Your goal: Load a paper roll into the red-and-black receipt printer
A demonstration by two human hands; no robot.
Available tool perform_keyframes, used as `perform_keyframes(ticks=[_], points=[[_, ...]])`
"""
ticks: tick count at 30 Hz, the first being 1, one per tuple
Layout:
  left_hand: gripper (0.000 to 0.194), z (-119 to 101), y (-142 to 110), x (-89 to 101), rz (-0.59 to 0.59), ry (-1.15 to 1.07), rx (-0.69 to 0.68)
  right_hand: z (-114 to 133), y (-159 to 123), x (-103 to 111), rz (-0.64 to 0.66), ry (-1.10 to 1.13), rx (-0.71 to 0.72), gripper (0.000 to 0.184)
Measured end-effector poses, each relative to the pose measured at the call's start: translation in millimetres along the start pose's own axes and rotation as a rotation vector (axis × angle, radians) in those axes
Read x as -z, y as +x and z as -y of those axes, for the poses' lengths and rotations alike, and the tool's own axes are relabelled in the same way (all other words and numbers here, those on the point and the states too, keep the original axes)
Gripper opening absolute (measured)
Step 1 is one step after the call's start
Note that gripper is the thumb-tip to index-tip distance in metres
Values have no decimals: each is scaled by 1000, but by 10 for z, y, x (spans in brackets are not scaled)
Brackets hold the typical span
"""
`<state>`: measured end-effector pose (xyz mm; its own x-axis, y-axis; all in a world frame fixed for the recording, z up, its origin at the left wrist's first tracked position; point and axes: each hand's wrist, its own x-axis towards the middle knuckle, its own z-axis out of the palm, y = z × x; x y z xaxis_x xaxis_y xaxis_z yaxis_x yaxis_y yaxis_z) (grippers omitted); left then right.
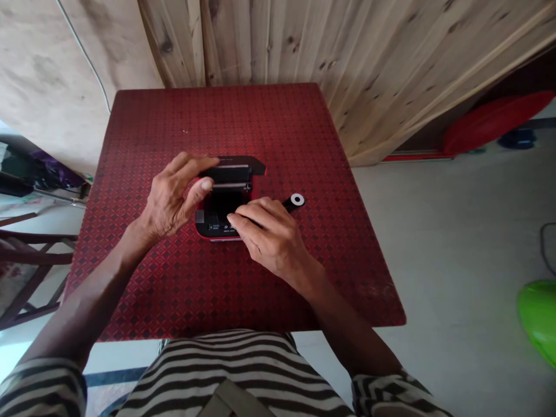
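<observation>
A small black device with red sides (203, 231) lies on the table, its compartment open; it looks like a portable printer. Its black lid (256, 165) is swung back, with a roller bar below it. My left hand (171, 194) reaches over the left side, fingers at the lid and thumb held apart. Across the front right corner lies my right hand (271, 231), fingers closed and tips at the compartment's front edge. Whatever it may pinch is hidden. Just beyond its knuckles is a black piece with a white ring-shaped end (297, 200), partly covered by that hand.
The table (174, 295) has a red patterned cover and stands against a wooden plank wall (278, 46). A dark wooden chair (35, 255) is at the left. On the floor to the right are a green object (538, 318) and a red one (495, 124).
</observation>
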<state>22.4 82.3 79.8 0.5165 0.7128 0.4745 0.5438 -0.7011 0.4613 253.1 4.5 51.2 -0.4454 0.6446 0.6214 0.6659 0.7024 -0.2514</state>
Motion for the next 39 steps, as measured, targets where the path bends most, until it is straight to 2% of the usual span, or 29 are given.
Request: perform_keyframes(ticks=[4,8,15,22,27,30,33,36,39], points=[[47,-20,-287,-45,56,-33,-28,29,-26,-24,-15,-28,19,23],[49,66,-435,-148,48,-20,-97,38,-34,-46,-20,-29,-2,20],[65,98,-498,-195,41,85,-173,41,-40,-27,-12,29,-25,20],[86,105,-523,-212,45,153,-215,28,-86,-38,-90,73,-25,17],[91,84,-536,-241,52,170,-210,20,-111,22,-124,84,-62,27],[83,22,-588,-238,33,151,-160,12,-191,51,-218,77,-142,32],[74,-60,-709,-250,-77,148,-92,25,-346,-11,-306,137,-340,22],[65,-109,-859,-310,-189,177,-80,54,-512,-181,-311,250,-575,13],[59,-102,-952,-388,-228,207,-108,59,-606,-365,-276,276,-633,17]])
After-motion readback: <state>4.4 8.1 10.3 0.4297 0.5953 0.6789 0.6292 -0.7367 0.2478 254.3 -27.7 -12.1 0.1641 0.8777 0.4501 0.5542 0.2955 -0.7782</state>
